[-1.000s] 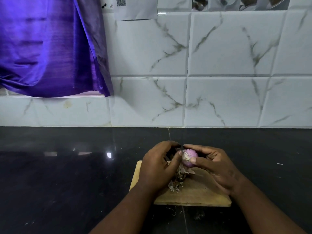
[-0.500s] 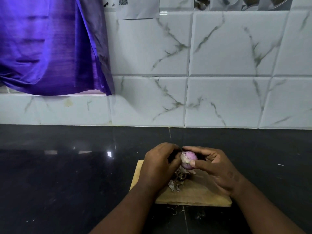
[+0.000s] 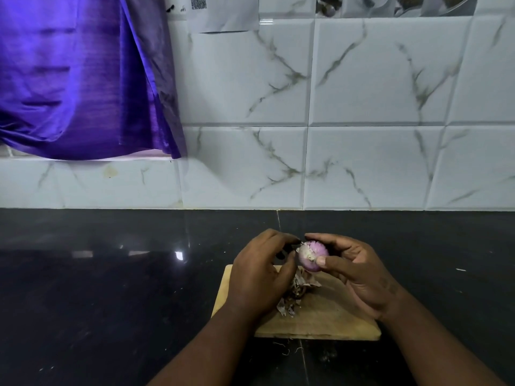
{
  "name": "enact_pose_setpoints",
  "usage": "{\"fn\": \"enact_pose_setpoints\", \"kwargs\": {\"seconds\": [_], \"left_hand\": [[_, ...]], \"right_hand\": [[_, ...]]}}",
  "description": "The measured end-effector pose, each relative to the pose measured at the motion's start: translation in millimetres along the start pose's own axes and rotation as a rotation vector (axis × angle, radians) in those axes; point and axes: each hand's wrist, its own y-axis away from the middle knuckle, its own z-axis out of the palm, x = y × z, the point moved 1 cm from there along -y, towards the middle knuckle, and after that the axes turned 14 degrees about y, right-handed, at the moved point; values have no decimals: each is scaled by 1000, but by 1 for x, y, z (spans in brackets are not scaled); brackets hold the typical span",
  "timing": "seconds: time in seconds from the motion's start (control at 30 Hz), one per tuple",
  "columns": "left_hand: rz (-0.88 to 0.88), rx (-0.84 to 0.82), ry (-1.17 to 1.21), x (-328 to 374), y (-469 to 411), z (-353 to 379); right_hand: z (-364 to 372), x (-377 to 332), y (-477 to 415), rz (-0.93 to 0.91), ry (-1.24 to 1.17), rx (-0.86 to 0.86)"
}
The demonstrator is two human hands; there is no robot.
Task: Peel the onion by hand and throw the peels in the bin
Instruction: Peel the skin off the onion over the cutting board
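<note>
No text can be read; the paper sheet (image 3: 223, 15) on the wall bears only a blurred QR-like code.

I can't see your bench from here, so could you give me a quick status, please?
Right hand holds onion above board. Left hand picking at its end. Peels piled on board. No bin in view.

The scene is dim and cool-toned. Light glows through the purple curtain (image 3: 75, 79) at the upper left, and the glossy black counter (image 3: 97, 288) throws back small bright glints near its back edge. The tiled wall (image 3: 362, 93) is evenly lit, with soft shadow beside the curtain. Tile lines bow toward the frame's edges from the wide lens. Detail is soft throughout; the counter's front is nearly black.
</note>
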Motion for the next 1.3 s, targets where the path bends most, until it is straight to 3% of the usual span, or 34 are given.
{"fn": "enact_pose_setpoints", "kwargs": {"seconds": [0.37, 0.43, 0.57, 0.63, 0.93, 1.3], "left_hand": [[53, -27, 127, -4, 0, 2], [-51, -41, 198, -3, 2, 3], [-452, -13, 555, -3, 3, 9], [-529, 6, 648, -6, 4, 11], [-535, 60, 646, -10, 3, 13], [-407, 99, 426, -7, 4, 10]], "right_hand": [[1, -1, 0, 98, -78, 36], [1, -1, 0, 95, -57, 32], [1, -1, 0, 36, 39, 36], [1, -2, 1, 12, 60, 58], [3, -1, 1, -30, 51, 31], [4, 1, 0, -60, 75, 28]]}}
